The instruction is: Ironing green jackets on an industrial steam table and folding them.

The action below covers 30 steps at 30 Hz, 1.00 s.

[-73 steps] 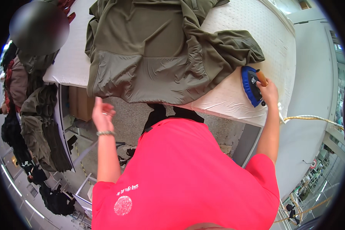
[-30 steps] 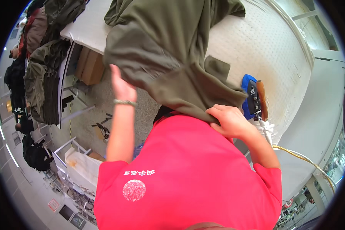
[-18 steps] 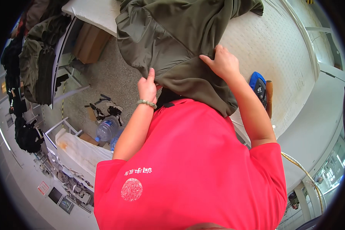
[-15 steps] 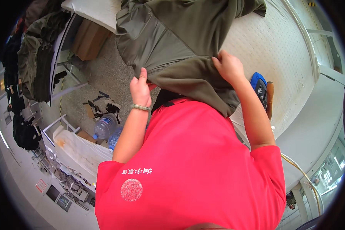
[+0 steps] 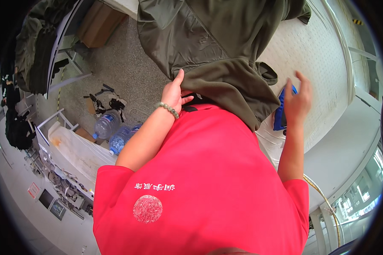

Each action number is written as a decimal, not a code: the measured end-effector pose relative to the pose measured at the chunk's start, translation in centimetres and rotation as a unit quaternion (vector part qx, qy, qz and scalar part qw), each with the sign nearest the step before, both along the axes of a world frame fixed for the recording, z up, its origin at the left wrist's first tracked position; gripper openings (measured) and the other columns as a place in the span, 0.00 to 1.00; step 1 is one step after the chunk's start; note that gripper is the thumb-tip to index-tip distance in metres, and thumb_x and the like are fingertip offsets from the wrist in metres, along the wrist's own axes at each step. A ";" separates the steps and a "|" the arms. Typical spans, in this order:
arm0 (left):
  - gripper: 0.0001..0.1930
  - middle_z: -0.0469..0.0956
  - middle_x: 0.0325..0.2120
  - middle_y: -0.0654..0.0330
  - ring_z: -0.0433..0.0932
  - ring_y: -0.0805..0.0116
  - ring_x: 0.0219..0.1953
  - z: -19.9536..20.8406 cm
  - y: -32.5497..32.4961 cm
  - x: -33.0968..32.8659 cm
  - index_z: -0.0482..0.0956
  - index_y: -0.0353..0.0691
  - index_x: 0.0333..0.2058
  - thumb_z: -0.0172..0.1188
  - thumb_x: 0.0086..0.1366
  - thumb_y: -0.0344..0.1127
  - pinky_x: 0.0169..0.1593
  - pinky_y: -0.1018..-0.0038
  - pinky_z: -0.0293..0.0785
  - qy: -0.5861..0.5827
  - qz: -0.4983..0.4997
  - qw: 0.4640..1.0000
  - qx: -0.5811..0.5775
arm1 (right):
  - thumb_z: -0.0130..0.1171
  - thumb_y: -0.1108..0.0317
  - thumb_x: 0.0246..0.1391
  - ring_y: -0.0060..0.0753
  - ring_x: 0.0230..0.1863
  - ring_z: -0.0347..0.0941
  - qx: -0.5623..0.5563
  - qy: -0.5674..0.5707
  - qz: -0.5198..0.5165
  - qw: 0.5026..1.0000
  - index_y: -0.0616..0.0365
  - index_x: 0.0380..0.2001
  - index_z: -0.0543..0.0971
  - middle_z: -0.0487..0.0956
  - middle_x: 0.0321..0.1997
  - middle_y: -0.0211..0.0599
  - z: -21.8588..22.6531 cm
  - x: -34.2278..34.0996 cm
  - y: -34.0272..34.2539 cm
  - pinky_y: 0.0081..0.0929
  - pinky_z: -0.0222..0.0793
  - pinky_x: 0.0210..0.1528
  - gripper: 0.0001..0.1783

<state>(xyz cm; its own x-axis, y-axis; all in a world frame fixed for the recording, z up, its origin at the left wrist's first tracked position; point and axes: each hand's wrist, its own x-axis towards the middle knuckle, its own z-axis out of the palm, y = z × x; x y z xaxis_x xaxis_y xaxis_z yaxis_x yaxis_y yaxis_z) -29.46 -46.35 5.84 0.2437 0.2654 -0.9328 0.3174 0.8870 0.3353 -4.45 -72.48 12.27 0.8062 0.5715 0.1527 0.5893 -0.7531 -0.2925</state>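
Left hand (image 5: 171, 94) is touching the green garment (image 5: 242, 38), maybe pinching, I can't tell. Right hand (image 5: 297, 101) is spreading open, holding nothing, by the blue iron (image 5: 279, 115) at 3 o'clock. The garment is drooping off the table (image 5: 319, 63) at 12 o'clock: a tug could be dropping it, or a hot iron burning it. What's in the bottles (image 5: 107, 123) at 9 o'clock and brown box (image 5: 99, 25) near 11 isn't showing.

My camera shows me the olive garment (image 5: 230, 38) lying rumpled toward one o'clock; the blue-edged iron (image 5: 279, 114), partly hidden, at three.
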 end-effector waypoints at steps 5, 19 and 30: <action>0.11 0.79 0.40 0.60 0.79 0.68 0.41 -0.1 -0.3 -1.2 0.75 0.38 0.43 0.58 0.72 0.41 0.34 0.67 0.83 0.006 0.016 0.998 0.055 | 0.62 0.59 0.60 0.52 0.62 0.69 -0.144 -0.031 -0.119 0.982 0.60 0.64 0.67 0.77 0.57 0.49 -0.2 -1.3 -5.6 0.41 0.66 0.62 0.32; 0.12 0.79 0.42 0.58 0.80 0.69 0.40 3.8 -1.1 0.2 0.75 0.35 0.47 0.54 0.74 0.37 0.34 0.68 0.86 -0.140 0.169 0.961 0.167 | 0.66 0.54 0.57 0.25 0.23 0.70 -0.139 0.319 -0.277 0.896 0.63 0.34 0.80 0.75 0.20 0.30 2.4 4.9 -6.4 0.30 0.64 0.29 0.19; 0.19 0.81 0.35 0.59 0.81 0.72 0.32 2.5 -1.8 -2.0 0.75 0.34 0.46 0.50 0.76 0.47 0.30 0.72 0.84 -0.192 0.162 0.906 0.341 | 0.67 0.61 0.57 0.40 0.33 0.82 -0.098 0.192 0.141 0.966 0.55 0.51 0.79 0.82 0.30 0.49 7.8 -0.8 16.7 0.35 0.76 0.40 0.20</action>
<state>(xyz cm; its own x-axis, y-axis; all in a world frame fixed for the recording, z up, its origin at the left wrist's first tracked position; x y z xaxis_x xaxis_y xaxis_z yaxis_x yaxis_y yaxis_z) -31.42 -48.11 8.38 0.3217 0.8636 -0.3882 -0.1778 0.4578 0.8711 -5.28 -55.81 20.10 0.5899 0.7643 -0.2605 0.6558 -0.6417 -0.3977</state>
